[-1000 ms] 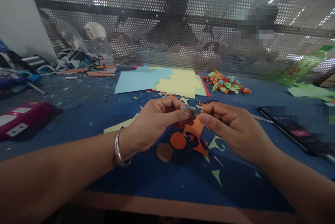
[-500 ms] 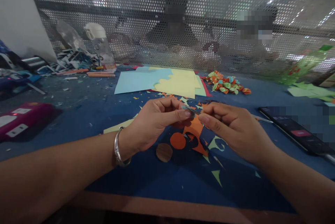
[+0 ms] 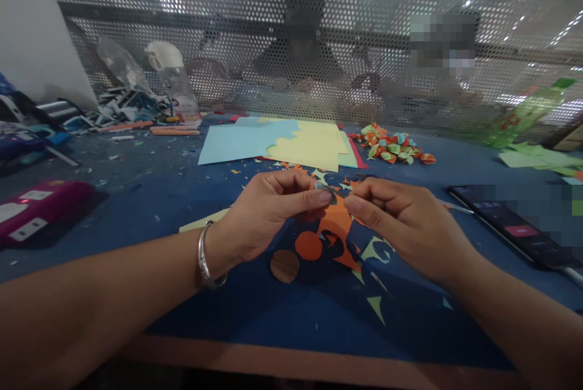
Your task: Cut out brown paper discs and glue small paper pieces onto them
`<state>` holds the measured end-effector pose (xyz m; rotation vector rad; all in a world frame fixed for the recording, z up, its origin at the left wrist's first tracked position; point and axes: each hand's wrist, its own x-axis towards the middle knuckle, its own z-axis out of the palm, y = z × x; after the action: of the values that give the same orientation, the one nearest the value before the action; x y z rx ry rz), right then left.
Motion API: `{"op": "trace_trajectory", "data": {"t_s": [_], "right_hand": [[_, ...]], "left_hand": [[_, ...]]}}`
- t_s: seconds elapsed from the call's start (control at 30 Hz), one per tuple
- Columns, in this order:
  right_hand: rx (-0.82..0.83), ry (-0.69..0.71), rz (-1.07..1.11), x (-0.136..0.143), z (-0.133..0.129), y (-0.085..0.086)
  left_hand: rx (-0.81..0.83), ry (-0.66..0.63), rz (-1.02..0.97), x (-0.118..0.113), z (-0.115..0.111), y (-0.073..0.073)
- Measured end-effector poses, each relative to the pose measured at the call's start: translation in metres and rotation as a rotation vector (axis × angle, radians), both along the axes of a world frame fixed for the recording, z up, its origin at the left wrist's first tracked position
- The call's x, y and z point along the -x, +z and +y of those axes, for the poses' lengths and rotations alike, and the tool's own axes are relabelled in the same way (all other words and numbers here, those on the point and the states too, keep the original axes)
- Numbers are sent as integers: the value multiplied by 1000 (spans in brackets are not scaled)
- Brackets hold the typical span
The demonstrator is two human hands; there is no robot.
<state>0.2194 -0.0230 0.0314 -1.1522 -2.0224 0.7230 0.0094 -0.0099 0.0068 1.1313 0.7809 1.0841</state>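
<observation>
My left hand, with a silver bangle at its wrist, pinches a small piece of light blue paper between thumb and forefinger. Close by on the right, my right hand has thumb and forefinger pressed together; whatever they may hold is hidden. A narrow gap separates the fingertips. Below them lie an orange paper disc, a brown wood-grained disc and an orange paper sheet with rounded cut-outs. A thin dark pointed tool rests beside green paper scraps.
Blue and yellow sheets lie stacked behind my hands, beside a pile of curled paper pieces. A phone is at right, a magenta power strip at left. A clear bottle stands before the perforated metal panel.
The thin piece that bridged the two hands' fingertips no longer shows between them, and a small gap is visible there. Both hands have otherwise hardly moved.
</observation>
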Motion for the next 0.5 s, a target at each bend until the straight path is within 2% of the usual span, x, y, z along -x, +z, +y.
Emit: {"op": "trace_trajectory", "data": {"t_s": [0.5], "right_hand": [[-18,13,-15,-2,1,-3]], "left_hand": [[-10,-27,16,0,0,2]]}}
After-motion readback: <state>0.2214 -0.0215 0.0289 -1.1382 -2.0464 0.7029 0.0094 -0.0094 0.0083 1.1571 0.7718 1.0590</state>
